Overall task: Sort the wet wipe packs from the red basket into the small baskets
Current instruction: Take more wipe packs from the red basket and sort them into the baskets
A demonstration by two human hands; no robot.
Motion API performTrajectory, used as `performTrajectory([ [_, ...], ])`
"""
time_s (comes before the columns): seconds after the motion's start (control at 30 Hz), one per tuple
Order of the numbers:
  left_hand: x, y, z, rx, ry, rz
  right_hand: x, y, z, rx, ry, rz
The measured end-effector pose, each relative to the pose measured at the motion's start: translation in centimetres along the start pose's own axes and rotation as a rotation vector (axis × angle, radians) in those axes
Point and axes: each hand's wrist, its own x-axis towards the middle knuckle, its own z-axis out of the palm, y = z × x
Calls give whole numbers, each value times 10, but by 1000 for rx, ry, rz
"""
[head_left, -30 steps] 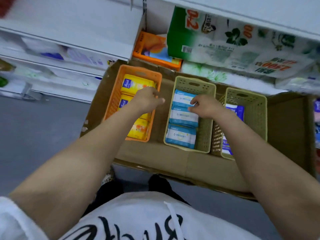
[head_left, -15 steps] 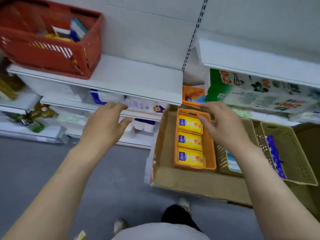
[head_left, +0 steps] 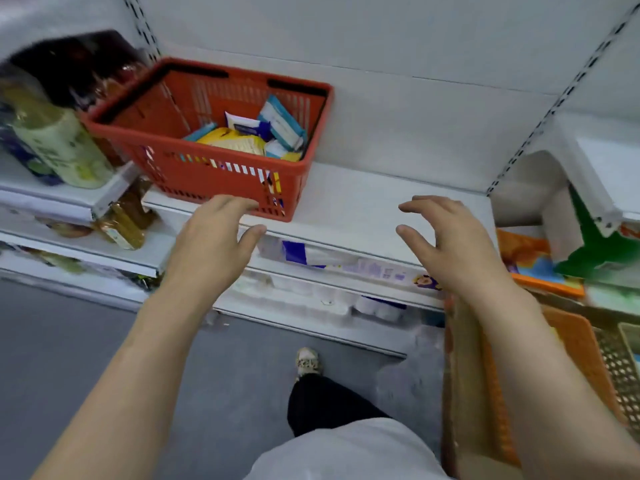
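Note:
The red basket (head_left: pixel 221 174) stands on a white shelf (head_left: pixel 363 202) at upper left. Inside it lie several wet wipe packs, among them a yellow pack (head_left: pixel 235 142) and a blue-and-white pack (head_left: pixel 280 123). My left hand (head_left: pixel 214 237) hovers just in front of the basket's lower right corner, fingers relaxed and empty. My right hand (head_left: pixel 446 240) floats over the shelf edge to the right of the basket, fingers spread and empty. The orange small basket (head_left: pixel 575 344) and a beige small basket (head_left: pixel 620 365) show partly at the right edge, behind my right forearm.
Bottles (head_left: pixel 59 147) stand on the shelf left of the red basket. A cardboard box (head_left: pixel 464 393) holds the small baskets at lower right. Lower shelves carry white and blue packages (head_left: pixel 311 254). My leg and shoe (head_left: pixel 306 362) stand on the grey floor.
The view has swung left and up from the small baskets to the red basket. Both hands left the small baskets empty and moved up toward the red basket's shelf.

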Motion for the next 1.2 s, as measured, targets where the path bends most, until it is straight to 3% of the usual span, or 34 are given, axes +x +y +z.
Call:
performTrajectory([
  [0.37, 213, -107, -13, -43, -36, 35, 240, -101, 48, 6, -72, -80],
  [0.57, 296, -173, 13, -61, -186, 117, 319, -130, 110, -41, -196, 41],
  [0.77, 363, -205, 30, -71, -337, 210, 380, -140, 177, -60, -288, 331],
  [0.87, 385, -206, 40, -97, -426, 266, 396, -134, 197, -137, -245, 477],
  [0.97, 404, -210, 47, -83, -467, 300, 400, -134, 213, -214, -144, 502],
  [1.07, 419, -214, 51, -105, -519, 260, 400, -132, 209, -243, -159, 510],
  [1.2, 434, -229, 61, -108, -583, 148, 388, -121, 181, -95, -79, 505],
])
